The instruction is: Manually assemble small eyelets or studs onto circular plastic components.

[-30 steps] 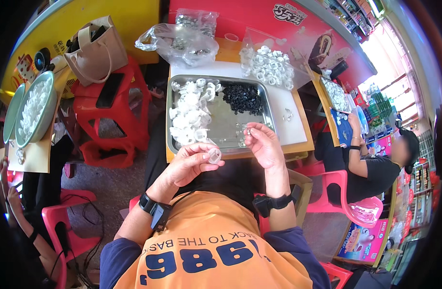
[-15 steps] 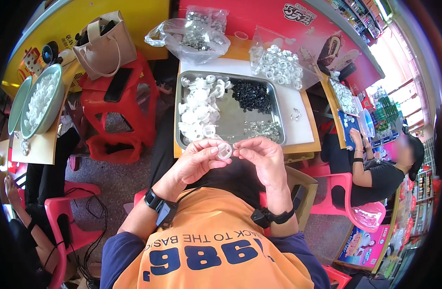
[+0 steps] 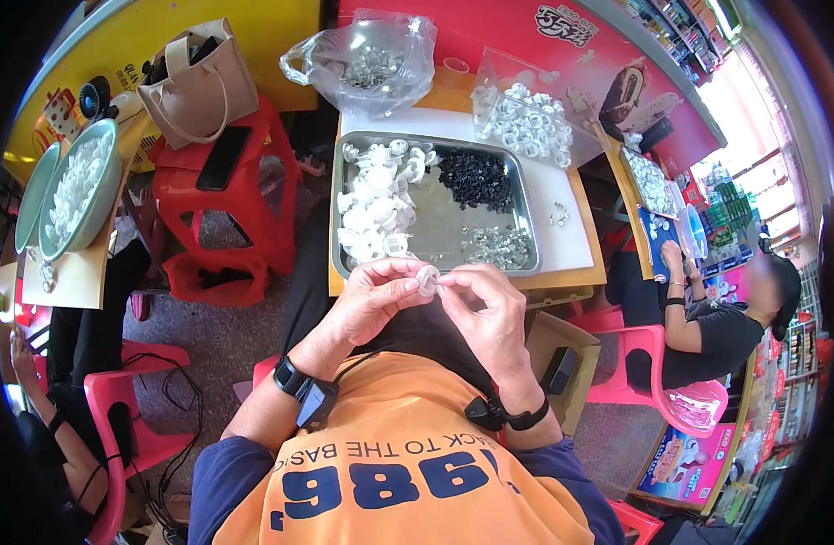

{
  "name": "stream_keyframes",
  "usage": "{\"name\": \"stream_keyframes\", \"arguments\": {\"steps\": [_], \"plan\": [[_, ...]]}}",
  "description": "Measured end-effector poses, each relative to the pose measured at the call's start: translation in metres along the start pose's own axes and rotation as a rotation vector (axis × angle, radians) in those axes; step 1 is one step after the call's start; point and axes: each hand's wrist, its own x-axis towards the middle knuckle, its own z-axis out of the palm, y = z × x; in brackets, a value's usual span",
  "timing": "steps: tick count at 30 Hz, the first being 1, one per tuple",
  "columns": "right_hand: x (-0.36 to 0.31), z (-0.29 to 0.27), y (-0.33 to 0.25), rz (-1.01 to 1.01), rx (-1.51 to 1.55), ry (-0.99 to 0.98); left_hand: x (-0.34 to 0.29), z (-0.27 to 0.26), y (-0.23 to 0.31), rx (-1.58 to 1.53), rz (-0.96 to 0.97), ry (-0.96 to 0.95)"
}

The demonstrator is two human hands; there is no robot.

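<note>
A metal tray (image 3: 435, 238) lies on the table ahead of you. Your left hand (image 3: 373, 300) and right hand (image 3: 483, 304) pinch one small clear ring (image 3: 427, 280) between closed fingertips.

Both forearms rise from the lower edge and angle inward, so the hands meet at the middle, in front of the chest. The left hand (image 3: 376, 292) is curled, thumb and fingertips pinched together toward the right. The right hand (image 3: 485, 304) mirrors it, fingers bent, its thumb and forefinger pinched against those of the left. The fingertips of both touch. Each wrist wears a dark band. Elbows are spread outward, sleeves dark blue.
</note>
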Motion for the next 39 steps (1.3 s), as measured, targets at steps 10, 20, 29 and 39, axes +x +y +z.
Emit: {"name": "stream_keyframes", "arguments": {"steps": [10,20,29,39], "plan": [[0.001,0.003,0.006,-0.061,-0.127,-0.043,0.001,0.004,0.000,0.043,0.009,0.045],[0.000,0.004,-0.002,-0.302,-0.433,-0.042,0.001,0.004,-0.004,0.063,0.005,0.064],[0.006,-0.004,-0.003,-0.325,-0.350,-0.006,-0.001,0.006,0.000,0.001,-0.042,-0.013],[0.010,-0.018,0.011,-0.515,-0.398,-0.191,-0.001,0.004,-0.002,-0.015,-0.088,0.001]]}}
